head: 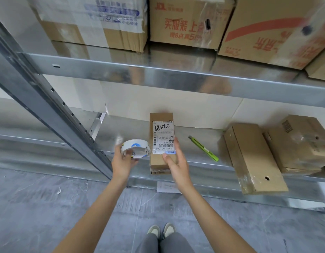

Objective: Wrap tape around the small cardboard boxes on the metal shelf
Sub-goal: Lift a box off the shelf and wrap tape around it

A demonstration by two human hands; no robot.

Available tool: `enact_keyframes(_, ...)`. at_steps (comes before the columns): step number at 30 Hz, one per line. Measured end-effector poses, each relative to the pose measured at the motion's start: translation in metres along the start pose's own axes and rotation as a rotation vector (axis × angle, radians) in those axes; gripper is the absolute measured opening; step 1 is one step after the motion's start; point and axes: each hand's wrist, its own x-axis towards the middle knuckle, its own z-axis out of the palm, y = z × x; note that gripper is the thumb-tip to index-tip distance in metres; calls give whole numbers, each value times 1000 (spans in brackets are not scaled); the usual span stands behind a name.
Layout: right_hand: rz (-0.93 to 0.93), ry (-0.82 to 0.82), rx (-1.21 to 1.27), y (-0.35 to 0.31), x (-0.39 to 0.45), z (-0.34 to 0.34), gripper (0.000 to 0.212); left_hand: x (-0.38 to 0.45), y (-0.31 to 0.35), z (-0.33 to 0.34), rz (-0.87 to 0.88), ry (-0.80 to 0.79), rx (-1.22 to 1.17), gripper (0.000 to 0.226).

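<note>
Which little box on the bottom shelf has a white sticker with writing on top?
The narrow box under the right hand, beside the tape roll. The other boxes show no white label.

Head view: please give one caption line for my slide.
Left hand holds tape roll beside labelled small box, steadied by right hand.
</note>
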Motion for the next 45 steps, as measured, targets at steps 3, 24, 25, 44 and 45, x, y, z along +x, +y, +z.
enact_keyframes(3,-37,-23,-108,0,0,-3,61,-8,-9,18,-299,-85,-452,31)
enact_keyframes(24,-186,-94,-1287,-14,4,41,63,-5,-17,29,-364,-222,-409,35)
enact_keyframes(25,-185,-88,-1289,-14,4,41,63,-5,-18,29,-358,-218,-402,36)
enact_keyframes(44,-191,83,-606,-21,-6,28,61,-37,16,48,188,-44,-35,25)
enact_keyframes(45,-205,136,-458,-18,-9,27,56,-40,17,51,289,-23,65,23)
